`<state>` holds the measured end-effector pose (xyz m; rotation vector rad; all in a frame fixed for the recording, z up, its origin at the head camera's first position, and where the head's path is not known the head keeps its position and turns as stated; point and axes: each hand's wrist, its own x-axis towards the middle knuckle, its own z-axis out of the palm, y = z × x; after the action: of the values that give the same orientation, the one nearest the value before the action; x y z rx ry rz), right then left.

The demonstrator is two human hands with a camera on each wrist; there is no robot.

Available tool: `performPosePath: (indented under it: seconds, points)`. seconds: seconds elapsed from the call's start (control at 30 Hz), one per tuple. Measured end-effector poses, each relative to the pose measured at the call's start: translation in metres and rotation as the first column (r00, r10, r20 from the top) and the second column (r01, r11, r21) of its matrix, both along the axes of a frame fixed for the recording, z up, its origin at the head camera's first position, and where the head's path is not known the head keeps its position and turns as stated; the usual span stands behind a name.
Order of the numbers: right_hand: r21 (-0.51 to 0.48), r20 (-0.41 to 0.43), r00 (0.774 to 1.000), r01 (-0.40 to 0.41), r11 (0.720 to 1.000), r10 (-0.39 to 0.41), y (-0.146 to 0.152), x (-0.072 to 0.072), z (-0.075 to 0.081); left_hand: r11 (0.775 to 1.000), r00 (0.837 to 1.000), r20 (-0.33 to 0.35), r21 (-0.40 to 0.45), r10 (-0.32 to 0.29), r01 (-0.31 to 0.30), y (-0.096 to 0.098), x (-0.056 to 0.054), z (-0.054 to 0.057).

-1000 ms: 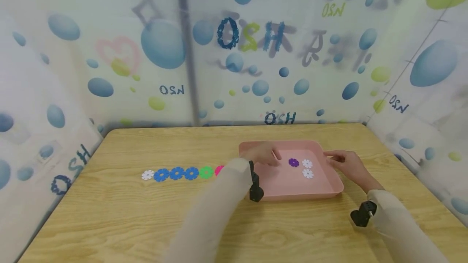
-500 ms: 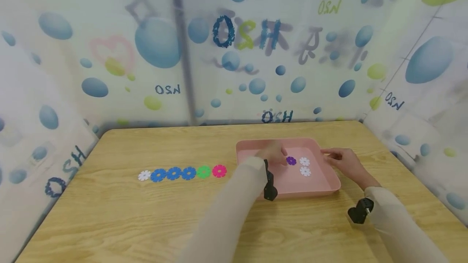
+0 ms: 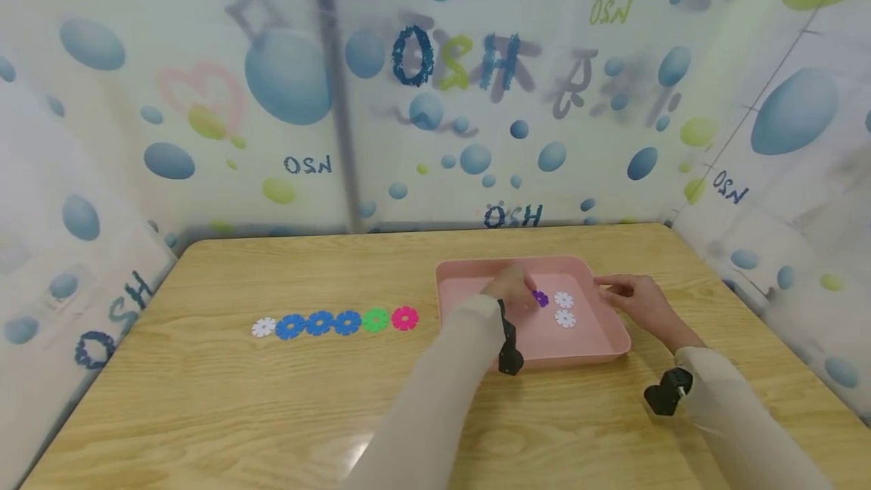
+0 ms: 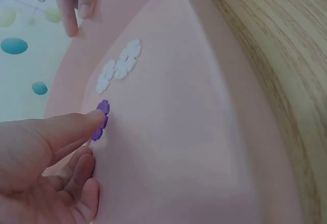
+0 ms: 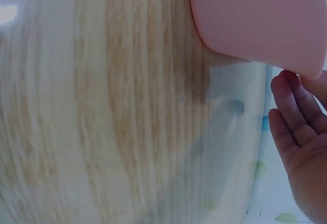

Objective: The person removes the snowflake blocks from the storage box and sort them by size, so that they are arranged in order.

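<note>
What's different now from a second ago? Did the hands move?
The left hand slid right across the pink tray to the purple flower; I can't tell if it has a grip yet. The bright pink flower, partly hidden behind the sleeve before, now shows whole. The right hand still holds the tray's edge, and the two white flowers stayed inside.
</note>
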<state>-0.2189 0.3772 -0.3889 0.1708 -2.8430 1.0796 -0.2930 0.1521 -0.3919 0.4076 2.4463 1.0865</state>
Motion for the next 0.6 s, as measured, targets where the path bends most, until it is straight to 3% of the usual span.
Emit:
performPosePath:
  seconds: [0.2,0.43,0.6]
  points:
    - [0.042,0.038,0.999,0.018,0.999,-0.020,-0.001,-0.001,0.002,0.998,0.998,0.022,0.026,0.055,-0.056,0.003,0.001,-0.003]
    - [0.034,0.031,0.999,0.011,0.999,-0.012,-0.002,-0.002,0.002,0.994,0.994,-0.066,-0.058,0.084,-0.088,0.005,0.013,0.006]
    - [0.018,0.040,0.999,0.023,1.000,-0.024,-0.002,-0.001,0.002,0.988,0.990,-0.058,-0.078,0.126,-0.131,0.008,0.016,0.007]
